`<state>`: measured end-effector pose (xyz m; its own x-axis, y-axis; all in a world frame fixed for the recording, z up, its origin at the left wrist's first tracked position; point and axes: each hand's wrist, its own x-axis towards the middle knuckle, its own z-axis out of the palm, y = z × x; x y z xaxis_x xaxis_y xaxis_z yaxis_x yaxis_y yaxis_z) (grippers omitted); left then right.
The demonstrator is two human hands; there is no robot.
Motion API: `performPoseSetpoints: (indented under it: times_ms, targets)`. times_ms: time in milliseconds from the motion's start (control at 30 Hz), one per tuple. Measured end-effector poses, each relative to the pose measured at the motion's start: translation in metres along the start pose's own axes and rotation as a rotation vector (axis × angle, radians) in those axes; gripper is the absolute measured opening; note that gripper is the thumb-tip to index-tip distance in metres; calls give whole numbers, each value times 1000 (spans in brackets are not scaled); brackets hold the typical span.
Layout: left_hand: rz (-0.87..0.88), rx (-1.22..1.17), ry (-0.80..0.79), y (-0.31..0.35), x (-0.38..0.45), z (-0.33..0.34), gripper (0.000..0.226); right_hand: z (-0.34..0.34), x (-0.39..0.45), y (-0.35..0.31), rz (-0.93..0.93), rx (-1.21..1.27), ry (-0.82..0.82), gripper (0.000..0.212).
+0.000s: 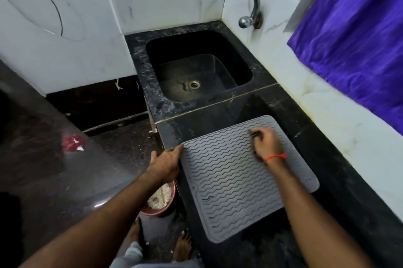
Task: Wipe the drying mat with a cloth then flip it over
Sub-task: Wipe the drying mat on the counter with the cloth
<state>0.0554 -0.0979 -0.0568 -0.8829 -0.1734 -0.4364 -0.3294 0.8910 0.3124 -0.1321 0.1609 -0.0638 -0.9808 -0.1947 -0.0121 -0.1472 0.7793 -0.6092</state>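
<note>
**Mat flat on tabletop, both hands on it, cloth barely visible**

Grey drying mat [237, 178] lies flat on the black tabletop [327, 158], ribbed wavy side up, just in front of the sink [198, 71], near the tiled wall on the right. Left hand [166, 164] sits at the mat's far-left corner, fingers stretched along the edge, touching it; this grip looks spread, pinning rather than pinching, though whether a finger is tucked under the edge can't be told. Right hand [265, 142] is on the mat's far part, fingers curled down and pressed together over something dark, possibly the cloth [254, 134], but only a sliver shows, too small to confirm. A red thread sits on the right wrist.

Progress, as a judgement: wiping phase or just at its end. Mat is not flipped yet, no corner lifted. No wet streaks or dirt readable on the surface, so how much is wiped can't be told. Left: finish wiping if needed, then lift an edge and turn the mat over. The left hand is placed well for that lift.

Off-task: a pink bowl [160, 199] with pale contents sits below the tabletop edge.
</note>
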Motion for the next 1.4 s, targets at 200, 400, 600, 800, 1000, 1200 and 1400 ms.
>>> performPoseSetpoints:
  times_ms: [200,400,600,800,1000,1200,1400]
  targets:
    - [9,-2,11,-5,5,6,73,-28,51,59,75,-347,-6,29]
    - [-9,-47,62,-3,5,8,69,36,-20,-15,-106,-371,-51,19]
    - [-7,-81,102,-9,8,14,65,102,-116,-100,-449,-126,-356,25]
    - [0,-114,89,-10,10,10,56,34,-11,-56,141,335,-346,35]
    - [25,-114,81,-9,14,10,55,-31,96,37,102,-185,54,27]
    - [25,-180,50,-2,12,3,53,13,76,17,9,-426,27,21]
    - [-57,-333,72,-12,10,-6,69,104,-22,-69,-314,-344,-48,15]
